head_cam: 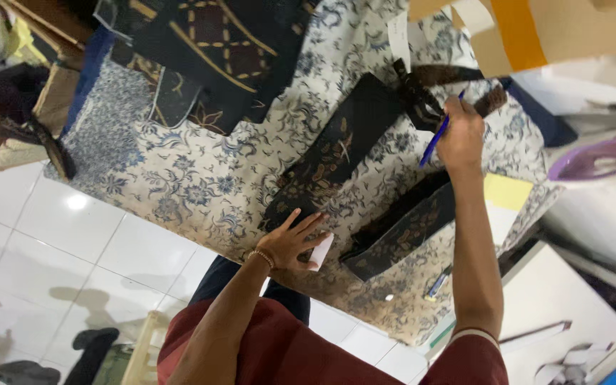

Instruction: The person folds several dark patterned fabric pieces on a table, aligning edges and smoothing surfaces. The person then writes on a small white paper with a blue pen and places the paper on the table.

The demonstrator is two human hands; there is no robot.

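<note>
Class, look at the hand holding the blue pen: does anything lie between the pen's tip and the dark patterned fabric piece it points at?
Nothing visible does. The right hand holds the blue pen directly over the dark patterned fabric piece; the left hand presses that piece's near end, away from the pen.

Below me the floor (73, 242) is glossy white tile, with a bright spot of lamp light reflected on one square. My worktable (180, 185) is draped in a white cloth printed with blue flowers. A cardboard box (557, 28) with an orange stripe stands at the far edge, a purple basin (600, 158) beside it, and dark sandals (90, 342) lie on the tiles.
</note>
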